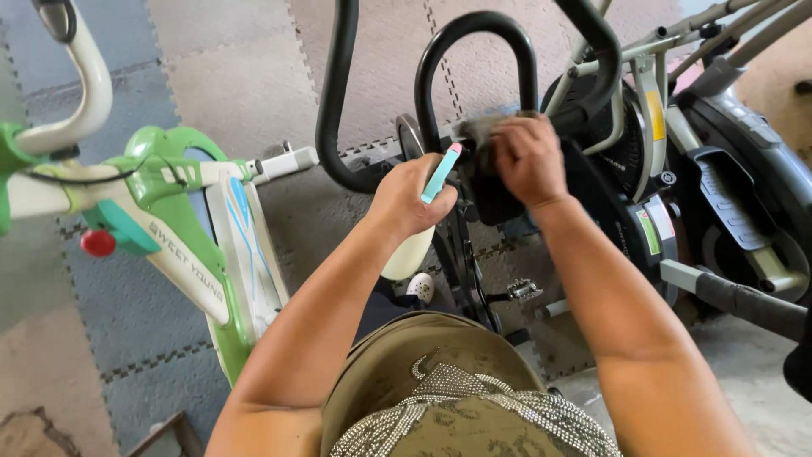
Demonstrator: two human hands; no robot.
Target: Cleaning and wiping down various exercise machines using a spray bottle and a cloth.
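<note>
Your left hand (410, 199) is fisted tight around a slim teal tool with a pink tip (441, 172), tip pointing up toward the black loop handlebar (478, 51). I can't tell what kind of tool it is. Your right hand (529, 156) is curled down over a grey cloth wad (482, 129), pressing it where the handlebar's right leg meets the black console block (491, 190). Only a corner of the cloth shows; the rest is under your fingers.

My read on the step in hand: wiping the handlebar base.
- Keep the cloth bunched under your fingertips, not your palm, so it follows the round tube.
- Wrap and twist around the tube rather than push flat; the joint looks like where grime would sit.
- The teal tool sits just beside the joint. Keep its tip off the cloth hand, your 2 hands are near touching.

Edges and room:
- The loop's 2 legs box in your right hand, with a 2nd curved black bar (334, 110) just left of your left hand. Sideways travel is tight; up along the tube is the free direction.
- The black fan-wheel machine (630, 152) crowds close on the right, its foam-grip bar (744, 305) sticking out near your right forearm. Watch your elbow.
- The green and white exercise bike (194, 228) stands to the left, well apart from your left arm; open foam-tile floor (245, 76) behind it.
- A pedal (524, 290) sits low, beneath your arms.
</note>
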